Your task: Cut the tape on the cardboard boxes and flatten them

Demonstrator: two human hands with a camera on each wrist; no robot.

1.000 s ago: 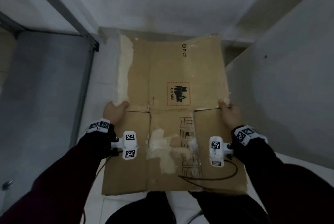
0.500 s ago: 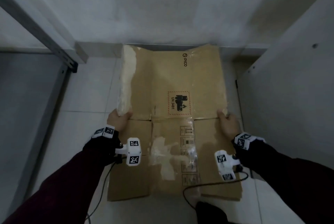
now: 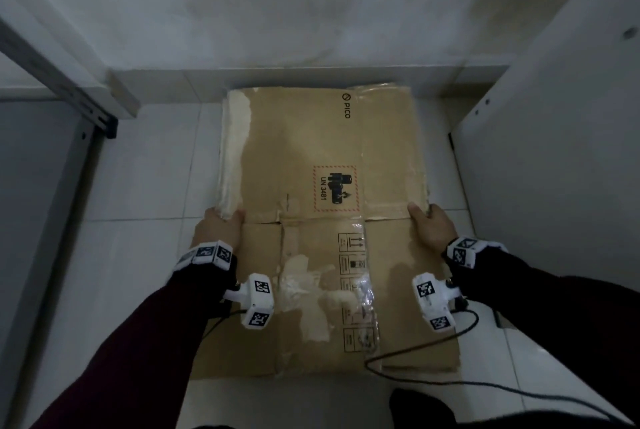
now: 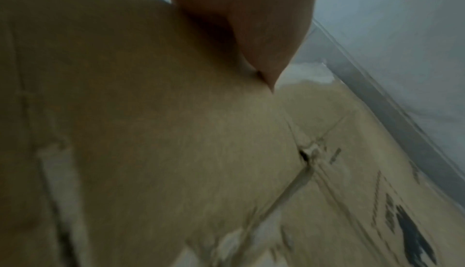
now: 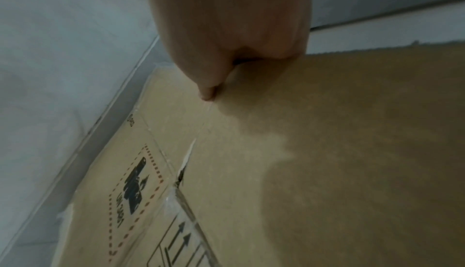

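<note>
A flattened brown cardboard box [image 3: 311,151] with a PICO mark and a red UN 3481 label lies spread over the tiled floor, its far edge close to the wall. My left hand [image 3: 223,220] grips its left edge at the middle fold, thumb on top. My right hand [image 3: 431,224] grips the right edge at the same fold, thumb on top and fingers hidden under the board. The left wrist view shows the left hand [image 4: 251,22] against the cardboard [image 4: 151,132]. The right wrist view shows the right hand [image 5: 226,22] with its thumb tip pressing the cardboard [image 5: 327,152]. Clear tape remnants [image 3: 360,290] and torn pale patches mark the near half.
A white baseboard [image 3: 311,73] and wall stand just past the box. A grey metal frame [image 3: 69,92] runs at the left, a white panel [image 3: 554,151] closes the right side. Black cables [image 3: 433,383] trail across the box's near right corner and the floor.
The cardboard, held at both side edges, has come down and forward toward the wall and now lies flatter on the floor. Both hands keep their hold at the fold.
</note>
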